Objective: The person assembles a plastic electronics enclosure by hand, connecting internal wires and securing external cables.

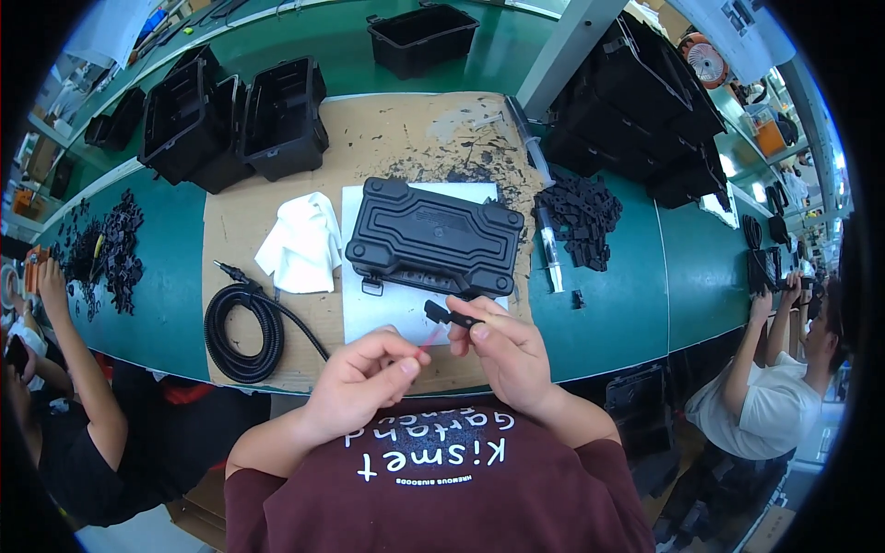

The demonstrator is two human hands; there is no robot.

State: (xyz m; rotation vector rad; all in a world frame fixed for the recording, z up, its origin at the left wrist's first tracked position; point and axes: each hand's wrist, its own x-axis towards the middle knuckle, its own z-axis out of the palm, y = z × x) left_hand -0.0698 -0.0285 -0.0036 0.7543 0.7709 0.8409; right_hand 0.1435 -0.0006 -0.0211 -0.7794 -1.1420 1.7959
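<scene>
In front of my chest, my right hand (502, 350) pinches a small black plastic part (450, 316), shaped like a latch, between thumb and fingers. Close beside it, my left hand (369, 370) is closed on a thin pinkish-red stick (430, 339), whose tip points up toward the black part. Whether the stick touches that part I cannot tell. Just beyond both hands lies a closed black ribbed plastic case (433, 235), resting on a white sheet (364, 318). A metal-looking loop hangs from the case's near left edge.
Left of the case are a crumpled white cloth (304, 241) and a coiled black hose (241, 336). Syringes (550, 249) and a heap of black parts (583, 217) lie to the right. Open black boxes (281, 120) stand farther off. Other people work at both sides.
</scene>
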